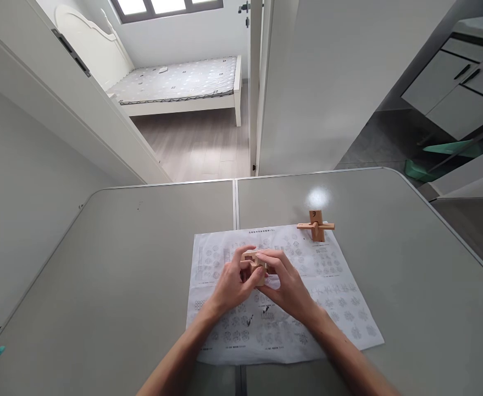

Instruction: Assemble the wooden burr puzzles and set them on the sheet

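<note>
Both hands meet over the middle of a printed paper sheet (340, 300) and grip a small wooden block puzzle (250, 256) between them. My left hand (233, 280) has its fingers curled round the puzzle's left side, thumb pressed along the near face. From the right, my right hand (284, 278) closes on the same puzzle with its fingertips over the top. The fingers hide much of it, so how its pieces fit together cannot be made out. Beyond the hands, a cross-shaped wooden puzzle (317, 226) with a dark mark rests at the sheet's far right corner.
The sheet lies on a grey folding table (142, 264) with a pale metal rim and a centre seam. Past its far edge stand a doorway and a white bed (183, 80). White cabinets (451, 82) and a green object (418, 170) are at the right.
</note>
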Available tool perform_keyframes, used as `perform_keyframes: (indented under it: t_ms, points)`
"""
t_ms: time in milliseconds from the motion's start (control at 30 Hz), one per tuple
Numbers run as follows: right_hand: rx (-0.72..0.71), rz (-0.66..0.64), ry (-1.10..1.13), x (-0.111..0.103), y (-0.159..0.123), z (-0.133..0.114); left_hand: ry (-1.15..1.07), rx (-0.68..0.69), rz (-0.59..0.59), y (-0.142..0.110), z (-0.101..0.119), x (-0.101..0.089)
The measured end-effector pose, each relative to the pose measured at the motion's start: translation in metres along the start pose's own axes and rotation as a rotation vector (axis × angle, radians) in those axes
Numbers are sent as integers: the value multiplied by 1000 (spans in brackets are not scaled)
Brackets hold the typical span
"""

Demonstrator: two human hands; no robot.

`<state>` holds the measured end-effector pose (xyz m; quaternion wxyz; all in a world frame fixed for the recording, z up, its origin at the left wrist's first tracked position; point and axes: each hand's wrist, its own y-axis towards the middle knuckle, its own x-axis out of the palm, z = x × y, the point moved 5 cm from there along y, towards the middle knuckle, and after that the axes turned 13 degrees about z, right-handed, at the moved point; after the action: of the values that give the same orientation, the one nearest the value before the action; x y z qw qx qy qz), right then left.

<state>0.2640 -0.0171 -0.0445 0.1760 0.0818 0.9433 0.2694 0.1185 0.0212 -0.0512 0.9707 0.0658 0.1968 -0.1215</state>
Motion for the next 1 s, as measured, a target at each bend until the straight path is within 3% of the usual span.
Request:
perform_keyframes:
  t_ms: [733,900,1000]
  points:
    - [-67,-8,-70,6,-3,-3,-55,5,-58,1,8,1]
    - [35,10,-35,2,-1,-1,-247,-83,-81,1,7,0]
    - [69,28,-51,0,1,1,-344,-182,-33,2,2,-2]
